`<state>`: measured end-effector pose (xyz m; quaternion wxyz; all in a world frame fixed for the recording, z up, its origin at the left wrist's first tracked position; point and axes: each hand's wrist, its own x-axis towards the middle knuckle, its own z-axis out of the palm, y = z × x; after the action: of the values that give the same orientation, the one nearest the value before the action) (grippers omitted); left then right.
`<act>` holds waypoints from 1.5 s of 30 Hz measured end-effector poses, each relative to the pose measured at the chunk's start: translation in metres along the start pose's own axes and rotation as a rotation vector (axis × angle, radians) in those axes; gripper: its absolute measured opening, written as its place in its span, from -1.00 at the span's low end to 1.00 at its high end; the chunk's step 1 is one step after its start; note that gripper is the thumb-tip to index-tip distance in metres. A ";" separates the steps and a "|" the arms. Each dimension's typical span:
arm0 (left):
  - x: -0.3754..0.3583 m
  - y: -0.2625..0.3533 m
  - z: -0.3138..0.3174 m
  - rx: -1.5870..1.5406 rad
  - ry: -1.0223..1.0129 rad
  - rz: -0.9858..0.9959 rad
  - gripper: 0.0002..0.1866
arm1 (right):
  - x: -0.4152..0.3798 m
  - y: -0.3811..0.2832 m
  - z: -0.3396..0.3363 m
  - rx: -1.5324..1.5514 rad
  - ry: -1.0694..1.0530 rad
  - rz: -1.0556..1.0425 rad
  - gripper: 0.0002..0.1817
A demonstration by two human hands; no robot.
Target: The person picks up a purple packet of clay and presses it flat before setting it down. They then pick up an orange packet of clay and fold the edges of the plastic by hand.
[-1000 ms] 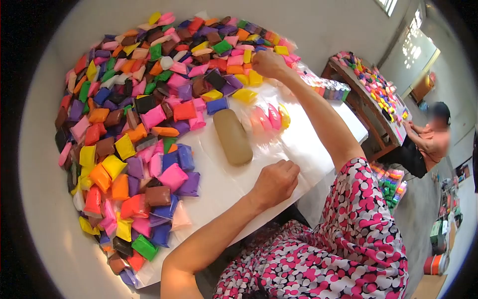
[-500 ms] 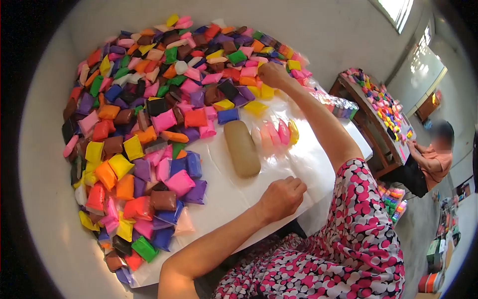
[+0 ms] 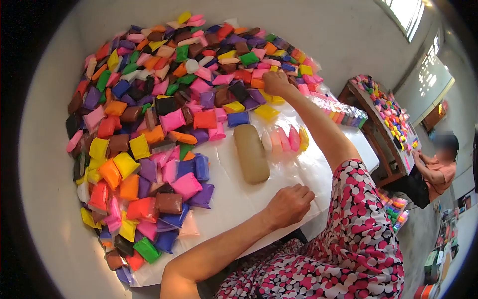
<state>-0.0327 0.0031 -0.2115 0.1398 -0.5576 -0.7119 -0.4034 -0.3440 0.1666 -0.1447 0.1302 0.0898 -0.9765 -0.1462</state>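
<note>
My left hand is closed, knuckles up, over the white sheet near the front edge; what its fingers hold, if anything, is hidden. Reaching to the pile's right side, my right hand touches or hovers over small packets beside a yellow packet; its fingertips are hidden. Between the hands lies a tan rounded block. Right of it, a clear bag holds a row of pink, peach and yellow packets. A blue packet is just above the block.
A large heap of colourful packets covers the left and back of the table. More clear-wrapped packets stand at its right edge. Farther right, a person sits at another table heaped with packets. Goods lie on the floor.
The view has shifted slightly, so the table scene appears a little farther right. My right hand remains at the pile's edge; my left hand stays closed over the sheet.
</note>
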 end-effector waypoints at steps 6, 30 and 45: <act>-0.002 0.000 0.001 -0.003 0.000 -0.003 -0.84 | -0.004 -0.002 -0.004 -0.089 0.010 -0.045 -0.79; 0.003 0.005 -0.008 0.063 0.141 0.035 -0.83 | -0.200 0.035 -0.093 -0.076 0.899 -0.296 -0.82; 0.017 0.023 -0.020 -0.071 0.207 -0.226 -0.76 | -0.350 0.010 -0.080 0.028 0.853 -0.334 -0.80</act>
<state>-0.0229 0.0011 -0.1786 0.1462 -0.4342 -0.7371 -0.4968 0.0097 0.2300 -0.1479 0.4942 0.3001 -0.8095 -0.1021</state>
